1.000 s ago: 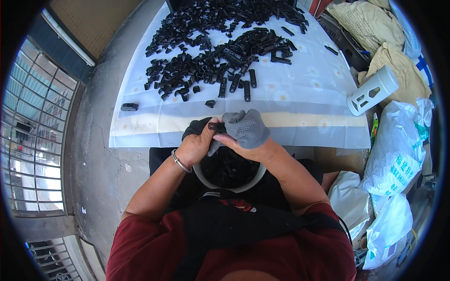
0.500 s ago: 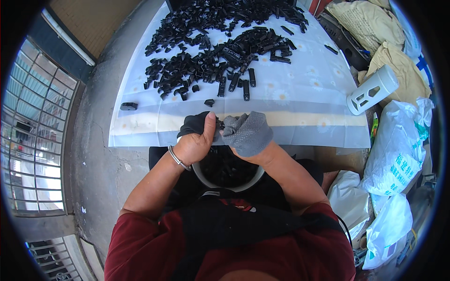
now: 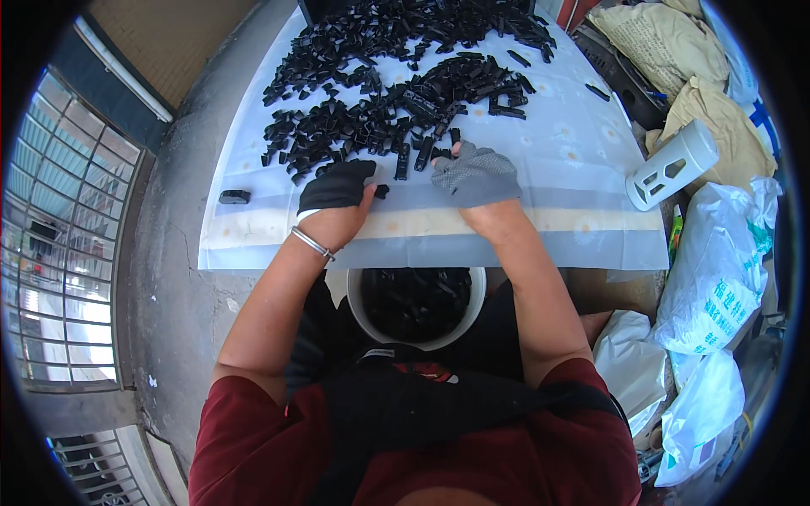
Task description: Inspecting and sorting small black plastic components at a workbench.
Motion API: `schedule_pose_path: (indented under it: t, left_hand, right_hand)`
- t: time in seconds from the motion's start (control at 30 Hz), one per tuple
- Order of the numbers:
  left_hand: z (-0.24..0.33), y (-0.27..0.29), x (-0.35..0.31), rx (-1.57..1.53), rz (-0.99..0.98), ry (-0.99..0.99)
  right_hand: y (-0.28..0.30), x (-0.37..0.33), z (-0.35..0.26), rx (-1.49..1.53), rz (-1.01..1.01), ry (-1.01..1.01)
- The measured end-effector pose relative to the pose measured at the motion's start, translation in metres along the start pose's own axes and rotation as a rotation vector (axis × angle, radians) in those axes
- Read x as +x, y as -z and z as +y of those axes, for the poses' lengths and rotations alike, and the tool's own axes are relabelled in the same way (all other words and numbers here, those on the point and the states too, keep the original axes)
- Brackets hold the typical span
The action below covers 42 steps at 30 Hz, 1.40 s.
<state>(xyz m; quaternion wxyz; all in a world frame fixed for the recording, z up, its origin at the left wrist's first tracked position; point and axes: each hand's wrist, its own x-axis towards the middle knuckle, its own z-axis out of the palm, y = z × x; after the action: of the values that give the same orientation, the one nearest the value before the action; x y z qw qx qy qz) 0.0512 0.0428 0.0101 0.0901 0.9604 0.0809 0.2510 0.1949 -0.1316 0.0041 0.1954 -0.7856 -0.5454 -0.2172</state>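
My left hand (image 3: 336, 187), in a black fingerless glove, is at the near edge of the heap of black plastic parts (image 3: 337, 131). Its thumb and fingers are apart, beside a small black plastic piece (image 3: 382, 192). To the right, my right hand (image 3: 479, 175) wears a grey dotted glove. Its bare fingertips are bent round a long black plastic part (image 3: 440, 153), which the hand mostly covers. More long black parts (image 3: 402, 160) lie between the two hands. Below the table edge, a white bucket (image 3: 354, 305) holds many black parts.
A patterned white cloth (image 3: 557, 194) covers the table. One black part (image 3: 234, 196) lies apart at the left. A white plastic cylinder with cut-outs (image 3: 672, 164) leans at the right edge. Sacks and white plastic bags (image 3: 713, 270) stand beyond it; a barred window (image 3: 63, 228) is at left.
Both hands have come apart from above the bucket and moved forward onto the table, the left to the small piece, the right to the long parts. The bucket's contents now show.
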Motion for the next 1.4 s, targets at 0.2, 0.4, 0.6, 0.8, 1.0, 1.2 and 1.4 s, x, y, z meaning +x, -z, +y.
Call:
schedule_pose_path:
  t: [0.2,0.4,0.6,0.8,1.0,1.2,1.4]
  left_hand:
    - [0.004,-0.010,0.000,0.074,-0.104,-0.030]
    - [0.030,0.013,-0.013,-0.208,-0.169,0.268]
    - [0.035,0.025,-0.026,-0.444,-0.194,0.256]
    - [0.040,0.021,-0.034,-0.926,-0.210,0.393]
    - [0.042,-0.004,-0.048,-1.226,-0.147,0.609]
    - [0.037,0.015,-0.040,-1.008,-0.247,0.542]
    - [0.044,0.017,-0.036,-0.792,-0.205,0.403]
  right_hand:
    - [0.001,-0.003,-0.002,-0.011,-0.005,0.037]
    - [0.024,-0.021,-0.032,0.116,-0.107,0.032]
    - [0.027,-0.023,-0.054,0.487,-0.113,0.068]
    - [0.023,-0.025,-0.063,0.376,-0.105,0.085]
    - [0.027,-0.023,-0.060,0.485,-0.016,0.090]
    - [0.038,-0.024,-0.048,0.463,-0.129,0.036]
    - [0.032,-0.025,-0.050,0.348,-0.092,0.192]
